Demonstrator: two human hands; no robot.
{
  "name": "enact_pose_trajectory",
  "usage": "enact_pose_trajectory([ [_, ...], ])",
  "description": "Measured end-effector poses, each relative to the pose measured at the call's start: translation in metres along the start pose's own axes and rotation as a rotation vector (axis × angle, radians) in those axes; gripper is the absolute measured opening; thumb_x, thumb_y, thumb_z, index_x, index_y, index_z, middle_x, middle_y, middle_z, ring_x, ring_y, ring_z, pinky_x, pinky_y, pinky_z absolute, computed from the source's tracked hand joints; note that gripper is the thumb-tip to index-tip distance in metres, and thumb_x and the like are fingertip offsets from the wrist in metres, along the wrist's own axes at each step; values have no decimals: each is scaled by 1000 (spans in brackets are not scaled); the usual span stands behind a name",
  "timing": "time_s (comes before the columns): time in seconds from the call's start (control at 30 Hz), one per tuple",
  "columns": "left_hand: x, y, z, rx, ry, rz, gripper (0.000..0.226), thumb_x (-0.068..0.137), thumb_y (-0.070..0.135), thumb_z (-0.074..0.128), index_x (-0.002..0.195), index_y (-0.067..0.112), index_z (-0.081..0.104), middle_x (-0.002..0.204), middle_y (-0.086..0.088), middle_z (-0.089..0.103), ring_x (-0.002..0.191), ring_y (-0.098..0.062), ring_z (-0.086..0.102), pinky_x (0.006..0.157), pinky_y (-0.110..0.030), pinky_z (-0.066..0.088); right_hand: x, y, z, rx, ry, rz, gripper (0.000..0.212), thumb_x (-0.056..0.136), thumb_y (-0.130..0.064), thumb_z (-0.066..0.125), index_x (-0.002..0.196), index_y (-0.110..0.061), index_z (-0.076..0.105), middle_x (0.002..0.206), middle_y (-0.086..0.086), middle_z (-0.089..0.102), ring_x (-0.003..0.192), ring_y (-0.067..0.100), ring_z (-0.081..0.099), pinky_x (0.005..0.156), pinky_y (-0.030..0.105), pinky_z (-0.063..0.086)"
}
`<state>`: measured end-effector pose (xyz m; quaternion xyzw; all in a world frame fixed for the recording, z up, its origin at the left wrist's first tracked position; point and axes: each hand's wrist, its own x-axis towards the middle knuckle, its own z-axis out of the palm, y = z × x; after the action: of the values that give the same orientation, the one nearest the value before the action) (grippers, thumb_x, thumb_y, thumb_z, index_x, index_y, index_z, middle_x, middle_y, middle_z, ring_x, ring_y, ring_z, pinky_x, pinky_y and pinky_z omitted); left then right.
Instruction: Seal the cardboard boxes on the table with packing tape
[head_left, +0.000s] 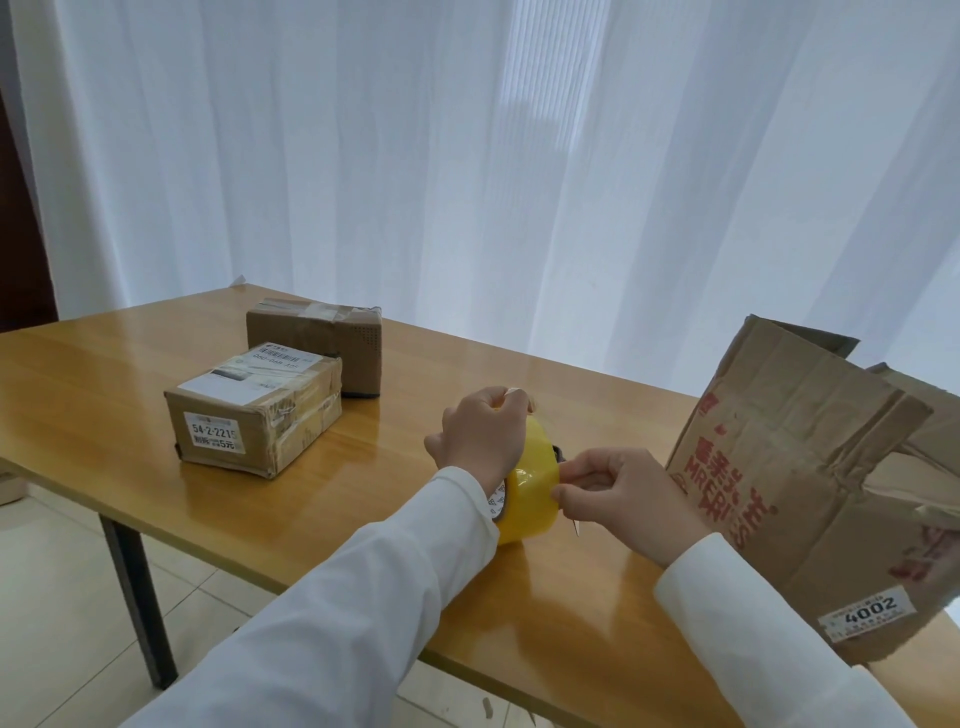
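A yellow tape roll (530, 483) is being held on edge just above the worktop (130, 364), gripped over its top by the left hand (480, 441), while the right hand (618, 493) is pinching at its right face, where the loose end is being picked. Well to the left of the roll, a small labelled box (254, 415) is lying closed and already strapped with clear tape. Just behind that box, a plain brown box (322, 343) is standing, tape laid across its top. Just right of the roll, a large crumpled carton (789, 483) printed in red is sitting with its flaps raised and untaped.
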<state>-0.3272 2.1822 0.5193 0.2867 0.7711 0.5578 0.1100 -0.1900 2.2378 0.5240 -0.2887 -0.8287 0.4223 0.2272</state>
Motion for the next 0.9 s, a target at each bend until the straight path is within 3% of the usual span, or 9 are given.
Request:
enact_pose_trajectory([
  [0.17,2,-3,1,-22,16,-16,34,92,39,36,93,29,68,101,2,64,105,-22,47,88,-38,21,-4,-4,3,-53,46,-40,19,77,-6,69,75,-25,69,67,-7,69,59,-3,64,58,8,45],
  [0.27,1,-2,0,-34,29,-20,33,93,36,36,86,22,64,102,-5,64,102,-24,48,90,-40,24,-7,-6,8,-61,100,-68,20,77,-4,67,74,-24,68,60,-10,65,52,-6,59,53,5,41],
  [0.33,1,-3,0,-37,29,-19,34,93,37,35,85,23,65,102,-4,64,103,-23,48,89,-39,24,-8,-4,13,-115,158,-92,21,77,-6,64,72,-26,67,58,-11,63,57,-1,62,54,6,40],
  [0.43,-4,-3,3,25,36,24,35,95,40,34,100,28,66,106,5,63,106,-20,47,88,-37,22,-8,3,18,-140,218,-81,25,78,-3,59,66,-25,63,53,-7,62,62,11,67,54,8,42],
  [0.5,-5,-2,2,57,45,49,30,95,39,34,98,32,63,105,9,60,106,-18,45,88,-37,21,-7,5,15,-52,189,-56,24,80,0,58,69,-21,66,52,-3,64,60,13,69,57,14,49],
  [0.6,-2,2,-2,55,32,11,28,95,40,33,96,35,61,105,8,59,107,-19,45,89,-37,21,-2,4,2,94,22,-5,12,84,-7,65,82,-16,72,69,2,73,69,17,72,70,28,58],
  [0.7,-3,3,-4,62,20,2,28,95,40,33,96,34,60,102,8,58,107,-20,45,87,-37,21,1,1,-4,56,-51,-11,7,76,-14,77,82,-16,73,75,5,74,72,18,72,71,25,58],
  [0.9,-7,4,-4,87,22,23,24,96,40,34,95,36,57,98,10,52,107,-19,45,87,-36,20,5,-4,-9,34,-58,23,5,79,-5,74,77,-9,72,70,10,72,65,16,71,68,21,57],
])
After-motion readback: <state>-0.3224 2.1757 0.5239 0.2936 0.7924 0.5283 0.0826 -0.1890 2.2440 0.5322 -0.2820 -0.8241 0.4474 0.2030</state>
